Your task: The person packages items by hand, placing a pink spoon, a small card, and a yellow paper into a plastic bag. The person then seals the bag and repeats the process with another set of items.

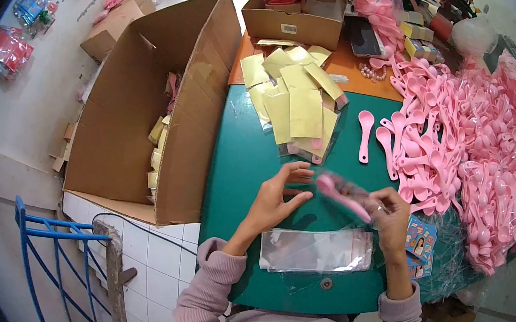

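My right hand (391, 219) pinches the end of a clear plastic sleeve that has a pink spoon (340, 197) in it, held at a slant above the green table (236, 178). Just left of the sleeve's far end is my left hand (279, 196), its fingers apart and holding nothing. Below both hands lies a stack of clear plastic sleeves (314, 251). Two single pink spoons lie beyond my right hand, one of them (365, 135) apart from the pile. Small printed cards (421, 239) sit to the right of my right hand.
Packets with yellow cards (306, 112) are heaped at the table's far side. A big pile of pink spoons (428, 137) and filled bags (497, 209) cover the right. An open cardboard box (125, 112) stands left; a smaller box (290, 26) is behind. A blue metal frame (56, 233) stands lower left.
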The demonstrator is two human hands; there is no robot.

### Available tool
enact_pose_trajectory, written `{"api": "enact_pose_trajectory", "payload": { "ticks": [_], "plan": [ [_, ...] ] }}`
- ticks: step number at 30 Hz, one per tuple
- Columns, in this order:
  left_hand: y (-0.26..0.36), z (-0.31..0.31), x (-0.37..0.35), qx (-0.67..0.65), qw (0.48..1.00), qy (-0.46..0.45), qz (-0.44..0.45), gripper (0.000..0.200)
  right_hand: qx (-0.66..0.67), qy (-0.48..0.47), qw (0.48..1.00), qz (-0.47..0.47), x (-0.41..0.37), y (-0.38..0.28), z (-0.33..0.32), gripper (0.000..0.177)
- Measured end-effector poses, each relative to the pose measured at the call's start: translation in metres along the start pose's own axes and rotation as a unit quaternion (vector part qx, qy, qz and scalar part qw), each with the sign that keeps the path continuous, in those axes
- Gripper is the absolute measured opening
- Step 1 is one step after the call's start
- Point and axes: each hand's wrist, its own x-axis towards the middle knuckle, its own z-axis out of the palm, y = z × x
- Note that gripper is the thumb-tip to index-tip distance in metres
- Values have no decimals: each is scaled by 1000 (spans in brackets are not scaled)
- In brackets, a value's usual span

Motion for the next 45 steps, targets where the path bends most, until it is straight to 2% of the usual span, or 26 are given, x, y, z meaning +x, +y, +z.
{"api": "enact_pose_trajectory", "payload": {
  "ticks": [1,2,3,4,5,6,8,10,11,12,13,14,16,17,19,22,26,31,33,36,37,38,40,42,43,45],
  "plan": [
    [0,3,0,100,991,62,57,48,-20,36,999,-19,-3,-7,2,9],
    [2,5,-1,97,992,63,58,48,-24,36,999,-20,-5,-13,6,9],
    [4,5,-3,-84,996,-19,-27,49,-143,45,981,-126,-7,-19,12,13],
    [7,7,-5,-261,954,-101,-112,49,-258,54,937,-228,-9,-22,14,16],
    [9,12,-7,-289,935,-137,-155,53,-287,-34,920,-265,-10,-19,13,26],
    [7,14,-8,-290,934,-139,-154,53,-289,-33,919,-264,-12,-21,15,26],
    [-5,14,-9,-186,962,-138,-142,59,-333,-212,862,-318,-13,-30,25,33],
    [-11,12,-8,-127,973,-165,-101,65,-325,-227,867,-302,-12,-17,24,36],
    [-3,13,-8,-184,964,-152,-114,67,-237,-145,941,-191,-11,-11,25,39],
    [4,14,-9,-240,952,-140,-127,68,-141,-58,985,-75,-9,-3,27,42],
    [9,15,-9,-240,952,-143,-124,68,-49,-62,997,-9,-6,6,28,46],
    [13,16,-10,-259,943,-152,-145,68,-49,-58,997,-11,-5,5,28,46],
    [13,17,-10,-274,932,-168,-169,69,72,-113,982,135,-3,2,29,43],
    [11,17,-10,-260,935,-165,-174,69,73,-108,982,134,-1,6,29,43],
    [9,16,-10,-245,939,-165,-177,70,61,-38,996,55,6,17,29,41],
    [6,16,-11,-224,948,-184,-131,71,91,32,994,47,12,14,25,40],
    [5,18,-11,-217,950,-171,-148,68,53,-17,998,36,14,22,15,40],
    [2,14,-10,-204,955,-161,-145,63,35,-19,999,35,15,23,15,43],
    [8,13,-10,-163,955,-215,-126,61,44,-11,999,19,15,26,16,43],
    [-1,15,-9,-181,958,-187,-121,62,-29,41,999,-5,10,17,18,44],
    [0,15,-10,-181,958,-186,-121,62,-193,63,973,-110,4,0,21,42],
    [0,15,-10,-185,957,-188,-120,62,-349,81,909,-211,-1,-10,24,41],
    [0,15,-10,-190,956,-189,-119,63,-314,32,927,-202,-9,-9,29,32],
    [-1,14,-11,-200,954,-186,-120,63,-348,-129,882,-289,-17,-11,37,24],
    [0,13,-12,-200,954,-185,-122,63,-408,-128,851,-306,-20,-13,41,21],
    [5,12,-14,-274,934,-173,-147,63,-424,-134,845,-298,-22,-13,43,21]
  ]
}}
